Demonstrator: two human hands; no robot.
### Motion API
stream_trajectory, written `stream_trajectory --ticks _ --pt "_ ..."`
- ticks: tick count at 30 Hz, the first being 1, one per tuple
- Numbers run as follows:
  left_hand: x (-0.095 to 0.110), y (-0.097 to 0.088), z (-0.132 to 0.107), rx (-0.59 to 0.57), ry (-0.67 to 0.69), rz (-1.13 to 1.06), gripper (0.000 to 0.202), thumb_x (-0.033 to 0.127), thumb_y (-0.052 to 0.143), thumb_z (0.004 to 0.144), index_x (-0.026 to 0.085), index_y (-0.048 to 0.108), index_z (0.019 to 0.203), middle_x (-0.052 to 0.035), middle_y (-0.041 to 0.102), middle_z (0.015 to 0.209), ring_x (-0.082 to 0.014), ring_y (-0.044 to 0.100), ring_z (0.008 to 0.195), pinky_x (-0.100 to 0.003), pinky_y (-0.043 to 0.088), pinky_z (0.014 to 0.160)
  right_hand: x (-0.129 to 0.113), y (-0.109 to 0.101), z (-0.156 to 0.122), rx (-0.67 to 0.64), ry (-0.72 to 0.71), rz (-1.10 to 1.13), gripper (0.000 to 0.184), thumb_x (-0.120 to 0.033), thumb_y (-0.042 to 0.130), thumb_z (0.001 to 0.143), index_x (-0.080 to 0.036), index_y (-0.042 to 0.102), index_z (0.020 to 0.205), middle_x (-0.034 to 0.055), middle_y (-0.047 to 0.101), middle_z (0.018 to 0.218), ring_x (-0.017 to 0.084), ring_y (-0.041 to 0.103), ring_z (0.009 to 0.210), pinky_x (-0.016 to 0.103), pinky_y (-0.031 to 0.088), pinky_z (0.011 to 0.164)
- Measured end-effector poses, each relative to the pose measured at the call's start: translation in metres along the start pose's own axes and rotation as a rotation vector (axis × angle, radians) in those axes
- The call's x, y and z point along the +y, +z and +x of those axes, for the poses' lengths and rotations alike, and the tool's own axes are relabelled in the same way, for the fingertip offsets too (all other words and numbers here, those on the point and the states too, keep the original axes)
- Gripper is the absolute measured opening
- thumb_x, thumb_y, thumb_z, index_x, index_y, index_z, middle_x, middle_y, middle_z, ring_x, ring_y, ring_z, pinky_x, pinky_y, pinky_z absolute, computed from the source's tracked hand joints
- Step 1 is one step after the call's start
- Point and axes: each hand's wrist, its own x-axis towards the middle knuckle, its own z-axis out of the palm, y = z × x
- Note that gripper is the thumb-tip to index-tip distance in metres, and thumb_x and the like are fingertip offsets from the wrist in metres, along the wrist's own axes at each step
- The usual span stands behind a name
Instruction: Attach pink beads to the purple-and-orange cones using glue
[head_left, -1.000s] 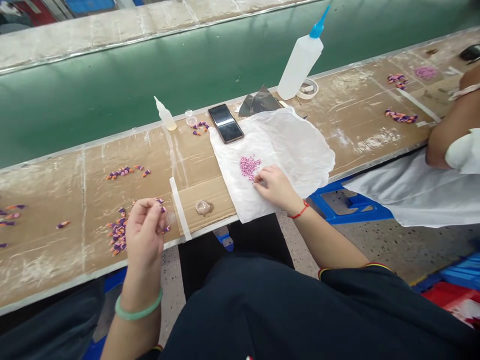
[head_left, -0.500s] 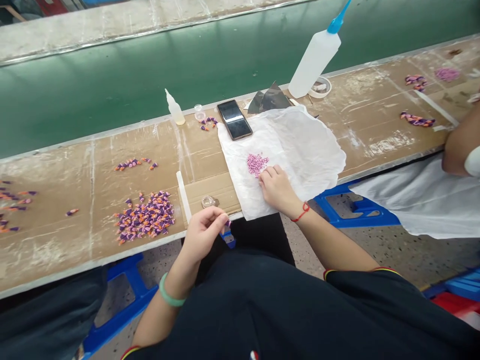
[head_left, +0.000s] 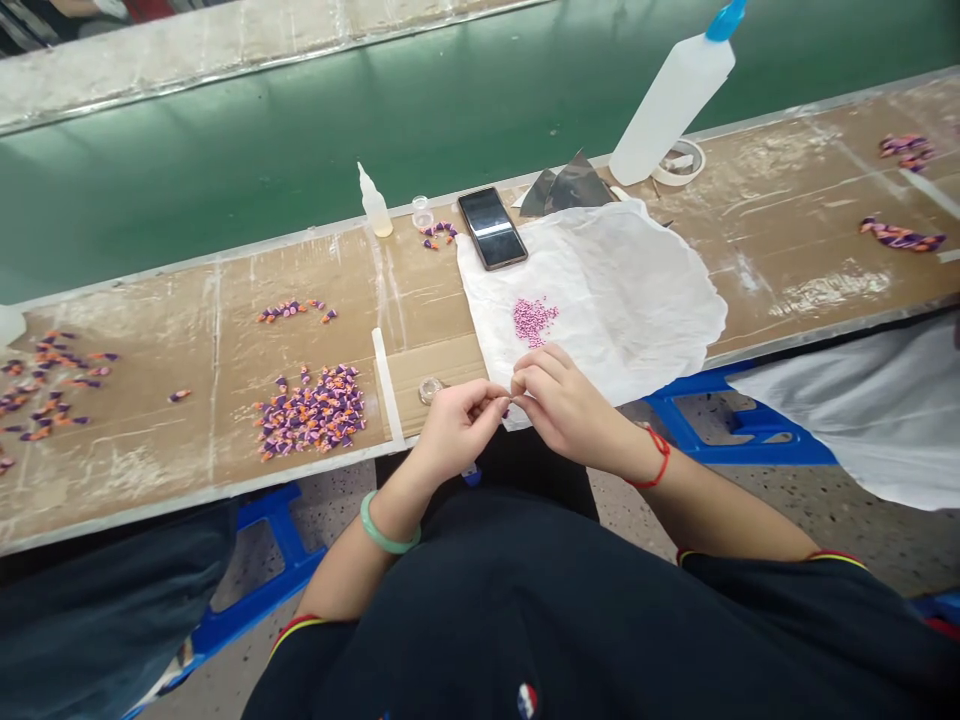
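Note:
My left hand [head_left: 465, 425] is closed in a pinch on a small purple piece [head_left: 505, 412], mostly covered by the fingertips. Against it, the fingertips of my right hand [head_left: 568, 408] are pinched together; whatever they hold is too small to make out. Both hands meet over the table's front edge. Just beyond my right hand, a heap of tiny pink beads [head_left: 534, 321] lies on a white cloth [head_left: 630, 290]. A small clear round dish [head_left: 430, 390] is close to my left hand. Farther left sits a pile of purple and orange pieces [head_left: 315, 415].
A phone [head_left: 493, 228] rests on the cloth's far corner, right of a small dropper bottle [head_left: 374, 203]. Behind the cloth stand a large white bottle [head_left: 671, 110] and a tape roll [head_left: 681, 162]. More purple-orange pieces [head_left: 56, 385] lie far left. Blue stools [head_left: 277, 560] are below.
My right hand has left the bead heap and come to my left hand, so their fingertips now meet. The view has shifted slightly, with table items appearing farther right.

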Motion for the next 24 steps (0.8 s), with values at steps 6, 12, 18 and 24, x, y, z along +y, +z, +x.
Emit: stream_trajectory --ticks 6,12,18,24 --pt "0.000 -0.001 -0.002 0.006 0.074 0.072 0.019 0.025 0.053 0.088 0.017 0.060 0.072 0.0012 0.055 0.059 -0.0110 0.043 0.053 -0.025 0.035 0.053 -0.006 0.002 0.001 -0.025 -0.002 -0.050 0.019 -0.007 0.040 0.092 -0.022 0.047 0.084 0.0100 0.054 0.089 0.027 0.045 0.085 0.044 0.043 0.078" --pt "-0.001 -0.001 -0.004 0.056 -0.006 -0.042 0.018 0.030 0.057 0.083 0.019 0.054 0.068 0.0025 0.050 0.057 -0.0106 0.041 0.052 -0.024 0.034 0.050 -0.013 -0.004 0.003 0.046 0.114 0.164 0.014 -0.014 0.048 0.094 -0.023 0.046 0.083 0.0038 0.055 0.080 0.022 0.050 0.078 0.037 0.042 0.073" --pt "0.001 -0.001 -0.008 0.070 -0.002 -0.053 0.019 0.030 0.056 0.082 0.019 0.054 0.067 0.0016 0.052 0.057 -0.0111 0.044 0.052 -0.024 0.035 0.050 -0.015 -0.004 0.005 0.018 0.227 0.301 0.014 -0.015 0.053 0.086 -0.023 0.047 0.076 0.0005 0.054 0.073 0.017 0.050 0.070 0.032 0.042 0.067" --pt "0.001 -0.005 -0.010 0.060 0.003 -0.070 0.020 0.032 0.059 0.085 0.019 0.056 0.070 0.0011 0.055 0.058 -0.0112 0.048 0.053 -0.024 0.038 0.051 -0.017 -0.002 0.009 0.004 0.199 0.300 0.016 -0.013 0.052 0.085 -0.023 0.045 0.076 -0.0004 0.053 0.071 0.016 0.050 0.068 0.031 0.041 0.065"
